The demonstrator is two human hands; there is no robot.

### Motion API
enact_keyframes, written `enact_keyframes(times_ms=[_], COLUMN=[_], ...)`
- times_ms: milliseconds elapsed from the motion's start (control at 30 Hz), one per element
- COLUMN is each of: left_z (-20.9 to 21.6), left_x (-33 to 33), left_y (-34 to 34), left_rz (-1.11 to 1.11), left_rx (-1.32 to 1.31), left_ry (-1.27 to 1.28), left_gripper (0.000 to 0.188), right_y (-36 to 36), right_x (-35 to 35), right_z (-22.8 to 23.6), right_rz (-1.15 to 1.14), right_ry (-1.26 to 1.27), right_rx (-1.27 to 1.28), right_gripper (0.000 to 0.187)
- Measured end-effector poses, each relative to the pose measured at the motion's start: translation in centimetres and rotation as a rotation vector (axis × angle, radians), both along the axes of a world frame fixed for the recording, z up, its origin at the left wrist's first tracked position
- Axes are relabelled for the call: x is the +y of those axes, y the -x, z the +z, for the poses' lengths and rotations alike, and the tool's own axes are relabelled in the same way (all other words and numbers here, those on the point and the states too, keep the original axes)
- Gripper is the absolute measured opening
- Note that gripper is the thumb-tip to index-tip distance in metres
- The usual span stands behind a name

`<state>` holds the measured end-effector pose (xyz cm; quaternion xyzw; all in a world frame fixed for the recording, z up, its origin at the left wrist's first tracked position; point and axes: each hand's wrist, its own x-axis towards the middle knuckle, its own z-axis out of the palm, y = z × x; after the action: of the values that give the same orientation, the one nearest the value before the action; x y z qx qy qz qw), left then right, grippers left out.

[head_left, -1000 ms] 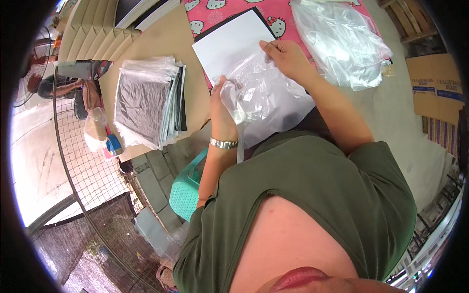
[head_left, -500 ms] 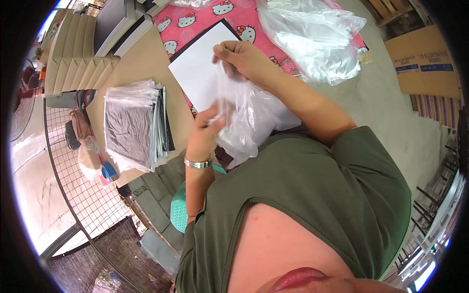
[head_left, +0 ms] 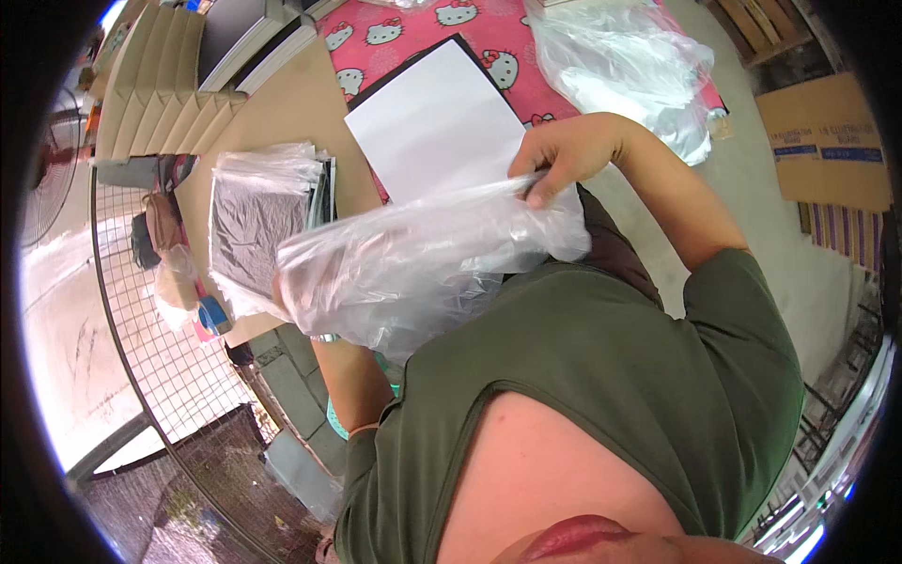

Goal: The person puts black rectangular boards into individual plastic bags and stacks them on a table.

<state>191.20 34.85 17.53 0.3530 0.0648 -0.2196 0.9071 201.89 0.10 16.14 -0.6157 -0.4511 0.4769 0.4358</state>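
Clear plastic, crinkled and glossy, fills the middle of the view: a thin bag (head_left: pixel 423 263) held up between both hands in front of the person's green shirt (head_left: pixel 601 376), above the near edge of the worktop (head_left: pixel 282 113); the right hand (head_left: pixel 564 155) reaches in from the right with the forearm bent at the elbow, its grip narrow, fingers and thumb pinched on the bag's upper edge; the left hand (head_left: pixel 287 282) is mostly hidden behind the film at the bag's far left end, forearm rising from below, and it appears to clasp that end, though how far its fingers close cannot be told; whether anything lies inside the bag cannot be made out through the folds; behind it a white sheet (head_left: pixel 432 122) lies on a dark backing on a pink patterned cloth (head_left: pixel 395 42); to the left sits a stack of bagged dark items (head_left: pixel 258 216); at upper right lies a heap of more clear bags (head_left: pixel 629 66).
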Motion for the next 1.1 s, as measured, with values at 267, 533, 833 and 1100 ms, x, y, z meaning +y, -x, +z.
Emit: enact_keyframes(times_ms=[267, 533, 833, 1100], left_z=[-2.2, -7.4, -12.0, -18.7], left_x=[-0.9, 2.7, 4.5, 6.4], left_y=[-2.2, -5.1, -17.3, -23.1], left_rz=[-0.097, -0.179, 0.25, 0.271], left_rx=[0.017, -0.101, 0.16, -0.33], left_ry=[-0.868, -0.99, -0.538, -1.569], left_gripper=[0.045, 0.045, 0.035, 0.027], right_y=[-2.7, -9.0, -15.4, -17.8], right_x=[2.2, 0.9, 4.1, 10.0], right_z=[0.8, -4.2, -9.5, -13.1], right_rz=[-0.899, -0.874, -1.038, -0.968], right_ry=[-0.326, -0.676, -0.216, 0.672], right_rx=[0.544, 0.554, 0.331, -1.048], right_gripper=[0.027, 0.018, 0.03, 0.032])
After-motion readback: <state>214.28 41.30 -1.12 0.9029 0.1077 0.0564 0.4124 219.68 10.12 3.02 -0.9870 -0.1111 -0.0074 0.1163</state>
